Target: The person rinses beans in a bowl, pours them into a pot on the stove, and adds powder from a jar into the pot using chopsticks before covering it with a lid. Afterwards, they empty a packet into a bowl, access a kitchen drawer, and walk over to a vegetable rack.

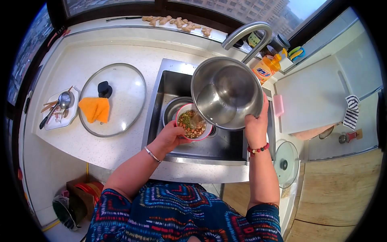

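The left hand (169,136), its arm angled forward from the near left, pinches the near-left rim of a bowl (209,132) of beans (191,124) over the sink (227,150). The right hand (256,126), arm stretched straight ahead, grips a tilted pot's (238,86) near-right rim, beside the bowl.

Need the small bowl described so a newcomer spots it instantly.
Find the steel sink under the curved faucet. Over it, the left hand holds the small bowl. Unlike the larger steel pot in the right hand, it has a pinkish-red rim, white inside and green and brown bean-like pieces.
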